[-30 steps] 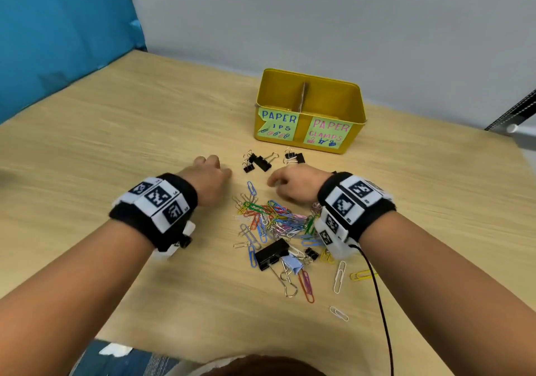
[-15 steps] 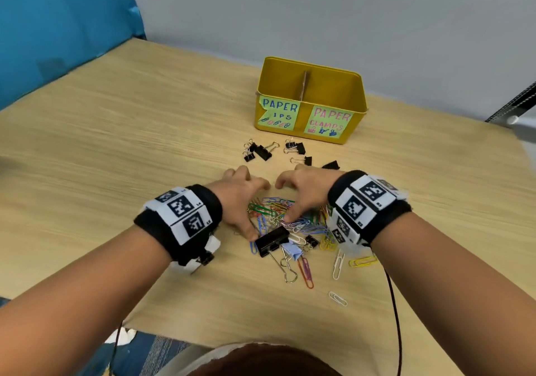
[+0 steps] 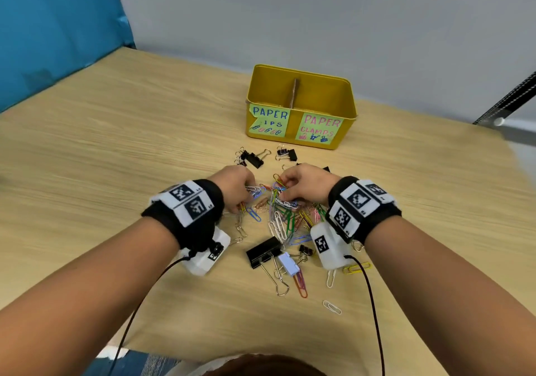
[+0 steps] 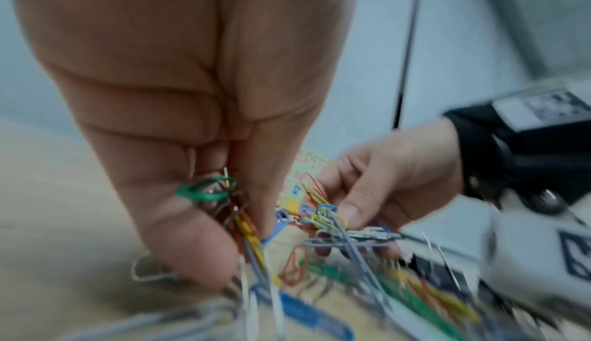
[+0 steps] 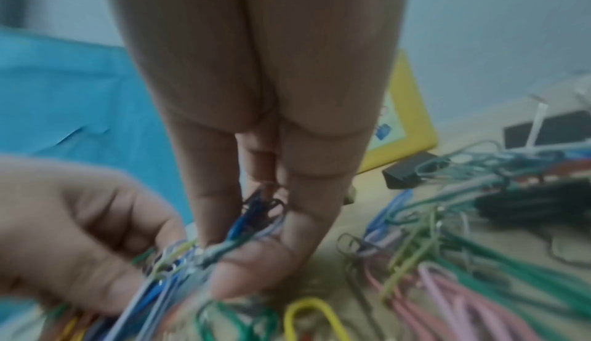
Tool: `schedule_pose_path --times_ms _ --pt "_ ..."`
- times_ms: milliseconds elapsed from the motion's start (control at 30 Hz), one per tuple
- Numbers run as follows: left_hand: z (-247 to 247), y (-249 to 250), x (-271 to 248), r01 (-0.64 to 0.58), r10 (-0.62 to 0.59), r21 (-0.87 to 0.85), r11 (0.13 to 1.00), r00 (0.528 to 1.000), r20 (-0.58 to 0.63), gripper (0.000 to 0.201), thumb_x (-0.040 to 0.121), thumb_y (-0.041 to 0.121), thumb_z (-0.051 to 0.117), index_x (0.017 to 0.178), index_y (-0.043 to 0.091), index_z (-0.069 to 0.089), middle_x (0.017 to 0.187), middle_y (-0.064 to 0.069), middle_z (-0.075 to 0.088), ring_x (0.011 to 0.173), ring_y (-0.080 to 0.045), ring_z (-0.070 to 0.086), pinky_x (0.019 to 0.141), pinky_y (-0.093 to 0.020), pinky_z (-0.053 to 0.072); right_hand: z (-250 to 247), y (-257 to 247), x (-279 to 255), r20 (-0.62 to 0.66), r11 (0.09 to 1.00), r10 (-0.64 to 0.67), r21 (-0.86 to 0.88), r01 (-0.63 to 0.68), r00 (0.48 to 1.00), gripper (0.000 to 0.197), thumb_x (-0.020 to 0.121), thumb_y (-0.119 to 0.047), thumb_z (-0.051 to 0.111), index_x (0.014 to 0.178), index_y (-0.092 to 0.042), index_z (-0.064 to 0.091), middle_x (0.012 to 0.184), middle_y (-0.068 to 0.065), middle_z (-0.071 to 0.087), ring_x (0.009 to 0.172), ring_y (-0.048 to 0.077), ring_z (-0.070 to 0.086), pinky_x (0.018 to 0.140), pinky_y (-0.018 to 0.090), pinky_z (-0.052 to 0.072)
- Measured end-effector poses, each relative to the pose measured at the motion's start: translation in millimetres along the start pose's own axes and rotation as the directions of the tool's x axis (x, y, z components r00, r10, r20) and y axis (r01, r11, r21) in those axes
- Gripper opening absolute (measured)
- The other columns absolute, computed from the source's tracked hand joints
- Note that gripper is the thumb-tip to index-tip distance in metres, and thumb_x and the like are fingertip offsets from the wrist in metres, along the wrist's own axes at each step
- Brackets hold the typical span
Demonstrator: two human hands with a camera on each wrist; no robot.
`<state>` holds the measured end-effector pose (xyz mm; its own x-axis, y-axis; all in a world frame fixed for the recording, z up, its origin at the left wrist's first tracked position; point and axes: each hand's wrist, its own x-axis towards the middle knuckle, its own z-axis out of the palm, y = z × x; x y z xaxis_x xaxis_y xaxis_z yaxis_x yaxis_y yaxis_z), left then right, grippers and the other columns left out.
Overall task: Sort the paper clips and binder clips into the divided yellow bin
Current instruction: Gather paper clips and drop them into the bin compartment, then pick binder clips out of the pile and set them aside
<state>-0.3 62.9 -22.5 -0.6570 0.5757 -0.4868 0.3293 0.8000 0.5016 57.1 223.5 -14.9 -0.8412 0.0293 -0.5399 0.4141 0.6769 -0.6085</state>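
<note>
A heap of coloured paper clips (image 3: 287, 219) lies on the wooden table in front of the divided yellow bin (image 3: 301, 132). My left hand (image 3: 240, 193) pinches a bunch of paper clips (image 4: 236, 217) at the heap's left side. My right hand (image 3: 298, 187) pinches another bunch of paper clips (image 5: 252, 222) at the heap's top right. Both bunches hang tangled with the heap. Black binder clips (image 3: 253, 158) lie between the hands and the bin. A large black binder clip (image 3: 264, 252) lies near my wrists.
The bin has a middle divider (image 3: 294, 93) and two labels, PAPER CLIPS on the left and PAPER CLAMPS on the right. Loose paper clips (image 3: 332, 307) lie near the table's front edge. A blue panel (image 3: 52, 27) stands at the left, a grey wall behind.
Both hands came together over the heap from either side and closed their fingers on bunches of paper clips, lifting them slightly. The head view has moved closer.
</note>
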Motion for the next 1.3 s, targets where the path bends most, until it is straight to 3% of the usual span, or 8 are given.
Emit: schedule_pose_path --times_ms 100,200,400,600,700,933,1100,1300 --pt "-13.6 -8.2 7.9 0.030 -0.011 -0.352 0.935 0.998 0.057 0.018 0.088 -0.004 0.056 0.075 0.009 0.058 0.069 -0.010 0.056 0.032 -0.007 0.058 0.040 -0.019 0.052 -13.1 9.0 3.2 0.048 0.921 0.014 0.387 -0.032 0.999 0.017 0.088 0.004 0.055 0.075 -0.006 0.050 0.071 0.013 0.049 0.044 0.012 0.056 0.038 0.014 0.048" --pt "-36.7 0.3 14.4 -0.039 0.058 -0.549 0.835 0.998 0.018 0.024 0.088 -0.008 0.054 0.070 0.008 0.054 0.067 -0.009 0.053 0.032 -0.003 0.057 0.041 -0.014 0.052 -34.8 -2.9 6.5 0.022 0.819 -0.044 0.573 0.023 0.999 0.025 0.088 0.010 0.050 0.069 -0.006 0.051 0.063 0.007 0.055 0.040 0.006 0.059 0.043 0.016 0.053" --pt "-111.1 38.8 36.7 -0.283 0.068 -0.703 0.653 0.946 -0.318 0.026 0.087 -0.009 0.053 0.069 0.009 0.052 0.069 -0.008 0.053 0.033 -0.003 0.058 0.041 -0.014 0.053 -107.9 -60.0 16.5 -0.182 0.677 -0.171 0.693 0.250 0.968 0.016 0.090 0.009 0.047 0.082 -0.002 0.056 0.058 0.006 0.065 0.043 0.008 0.062 0.043 0.016 0.053" --pt "-138.9 62.7 78.7 -0.255 -0.074 -0.612 0.748 0.885 -0.460 0.028 0.086 -0.001 0.061 0.065 0.013 0.049 0.059 -0.005 0.055 0.026 0.000 0.053 0.036 -0.016 0.050 -131.6 -93.1 62.0 -0.385 0.771 -0.009 0.585 0.252 0.923 0.026 0.088 0.007 0.052 0.066 -0.007 0.049 0.071 0.009 0.053 0.062 0.018 0.058 0.054 0.024 0.058" --pt "-132.4 62.6 84.0 -0.107 -0.062 -0.395 0.913 0.918 -0.392 0.018 0.086 0.012 0.064 0.069 0.013 0.057 0.060 -0.007 0.058 0.055 -0.016 0.059 0.066 -0.026 0.056 -123.8 -91.6 77.7 -0.275 0.874 0.072 0.481 0.072 0.959 0.025 0.089 0.001 0.051 0.065 -0.008 0.049 0.072 0.010 0.053 0.072 0.025 0.057 0.086 0.042 0.051" --pt "-120.9 66.9 43.9 -0.192 0.117 -0.087 0.977 0.836 -0.537 0.038 0.088 0.012 0.058 0.126 0.009 0.056 0.123 -0.008 0.061 0.114 -0.023 0.057 0.098 -0.028 0.043 -102.7 -69.9 32.0 -0.352 0.863 -0.037 0.461 0.208 0.935 0.013 0.090 -0.006 0.053 0.080 -0.013 0.057 0.075 0.004 0.057 0.063 0.015 0.057 0.062 0.028 0.052" --pt "-69.6 47.9 12.8 -0.268 0.264 -0.007 0.963 0.953 -0.147 0.020 0.089 0.010 0.058 0.106 0.018 0.066 0.091 0.006 0.062 0.077 -0.009 0.056 0.065 -0.010 0.045 -76.5 -21.0 -8.3 -0.060 0.994 0.049 -0.091 -0.054 0.997 0.019 0.092 -0.016 0.054 0.105 -0.005 0.064 0.076 0.001 0.062 0.063 0.011 0.057 0.059 0.025 0.051" --pt "-14.5 53.4 21.0 -0.349 0.298 0.304 0.886 0.933 0.202 0.049 0.089 0.003 0.045 0.136 0.018 0.049 0.145 -0.001 0.045 0.132 -0.017 0.043 0.110 -0.026 0.033 -56.3 11.9 -12.0 -0.057 0.934 0.190 -0.296 -0.199 0.980 0.033 0.090 -0.007 0.050 0.120 -0.007 0.062 0.074 -0.005 0.057 0.064 0.009 0.050 0.056 0.018 0.045"
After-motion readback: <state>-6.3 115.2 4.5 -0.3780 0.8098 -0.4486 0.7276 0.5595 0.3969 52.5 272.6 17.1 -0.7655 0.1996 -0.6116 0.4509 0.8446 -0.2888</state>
